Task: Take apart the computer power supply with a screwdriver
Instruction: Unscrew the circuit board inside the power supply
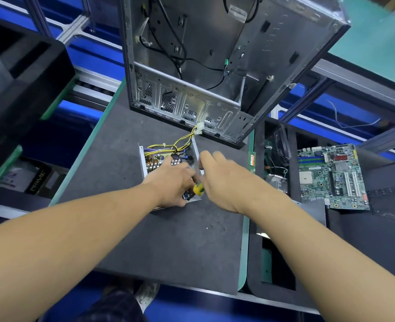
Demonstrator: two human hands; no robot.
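Hands meet over the supply (pixel 166 159): left hand (pixel 175 182) grips the screwdriver (pixel 198 188) (yellow handle), right hand (pixel 224 180), at three o'clock, fingers loosely spread, likely steadying the casing.

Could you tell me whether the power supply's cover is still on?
No, the power supply is open on top, with its coils and yellow wires exposed.

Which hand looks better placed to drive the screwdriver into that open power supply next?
Probably the left hand: it already grips the yellow screwdriver over the power supply. The right hand sits beside it at the box's right wall, seemingly steadying it.
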